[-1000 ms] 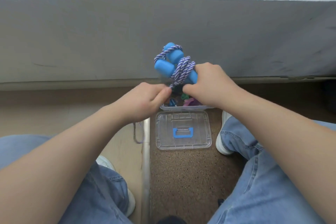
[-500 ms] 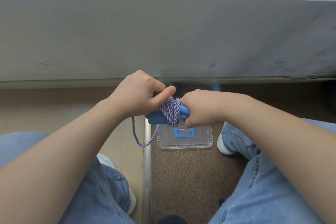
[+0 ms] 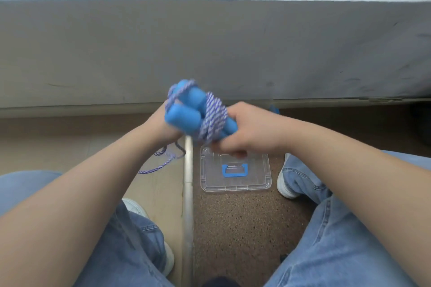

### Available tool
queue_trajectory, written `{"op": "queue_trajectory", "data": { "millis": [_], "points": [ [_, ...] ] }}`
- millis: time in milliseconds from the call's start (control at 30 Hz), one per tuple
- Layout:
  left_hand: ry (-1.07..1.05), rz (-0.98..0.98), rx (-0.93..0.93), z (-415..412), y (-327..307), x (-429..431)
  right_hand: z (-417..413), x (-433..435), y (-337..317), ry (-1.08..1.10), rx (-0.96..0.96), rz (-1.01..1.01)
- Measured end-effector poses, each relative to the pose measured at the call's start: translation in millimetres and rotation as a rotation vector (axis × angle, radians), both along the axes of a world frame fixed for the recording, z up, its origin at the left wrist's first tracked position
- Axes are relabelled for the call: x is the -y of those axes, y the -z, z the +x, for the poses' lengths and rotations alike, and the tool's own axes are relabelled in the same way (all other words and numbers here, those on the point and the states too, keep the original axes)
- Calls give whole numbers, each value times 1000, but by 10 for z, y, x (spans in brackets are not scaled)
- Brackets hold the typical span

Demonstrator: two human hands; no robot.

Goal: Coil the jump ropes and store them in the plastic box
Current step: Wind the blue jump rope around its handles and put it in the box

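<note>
A jump rope with two blue foam handles (image 3: 184, 112) is bunched between my hands, its purple-and-white cord (image 3: 213, 119) wound around the handles. My right hand (image 3: 247, 128) grips the handles' right end and the wound cord. My left hand (image 3: 161, 126) sits behind the handles' left end, holding the cord; a loose loop (image 3: 161, 163) hangs below it. The plastic box is hidden behind my hands. Its clear lid (image 3: 235, 172) with a blue latch lies flat on the floor below them.
I sit with jeans-clad knees at both lower corners and white shoes (image 3: 285, 184) either side of the lid. A metal floor strip (image 3: 187, 193) divides beige flooring from brown carpet. A grey wall (image 3: 210, 49) rises just beyond my hands.
The bundle has risen from low over the lid to higher up, handles now tilted toward the upper left. My left hand has gone behind the handles. The hanging loop is shorter.
</note>
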State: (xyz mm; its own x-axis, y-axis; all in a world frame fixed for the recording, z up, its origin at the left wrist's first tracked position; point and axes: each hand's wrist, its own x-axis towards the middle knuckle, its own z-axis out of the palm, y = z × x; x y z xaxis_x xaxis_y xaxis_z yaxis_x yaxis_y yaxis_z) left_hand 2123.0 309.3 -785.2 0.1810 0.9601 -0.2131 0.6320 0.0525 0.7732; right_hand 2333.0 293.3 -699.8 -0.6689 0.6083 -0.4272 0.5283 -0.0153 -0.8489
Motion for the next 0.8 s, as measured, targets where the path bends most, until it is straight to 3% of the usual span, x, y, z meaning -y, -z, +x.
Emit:
{"op": "queue_trajectory", "data": {
  "millis": [100, 200, 267, 367, 500, 667, 733, 800],
  "points": [
    [33, 31, -68, 54, -113, 74, 8, -143, 45, 440, -81, 14],
    [177, -31, -210, 201, -192, 153, 129, -334, 142, 685, 151, 238],
    [324, -38, -275, 279, -207, 256, 189, -402, 201, 680, 336, 380],
    [499, 111, -378, 376, -215, 333, 143, -333, 301, 410, 689, 574],
    [543, 462, -633, 291, -251, 243, 20, -137, 438, 31, 897, 514],
    [623, 710, -487, 139, -263, 181, -108, 88, 358, -678, 821, 560],
    [628, 732, -414, 109, -240, 174, -109, 124, 332, -746, 730, 604],
    [523, 650, -313, 59, -225, 129, -86, 105, 278, -681, 621, 611]
  ]
}}
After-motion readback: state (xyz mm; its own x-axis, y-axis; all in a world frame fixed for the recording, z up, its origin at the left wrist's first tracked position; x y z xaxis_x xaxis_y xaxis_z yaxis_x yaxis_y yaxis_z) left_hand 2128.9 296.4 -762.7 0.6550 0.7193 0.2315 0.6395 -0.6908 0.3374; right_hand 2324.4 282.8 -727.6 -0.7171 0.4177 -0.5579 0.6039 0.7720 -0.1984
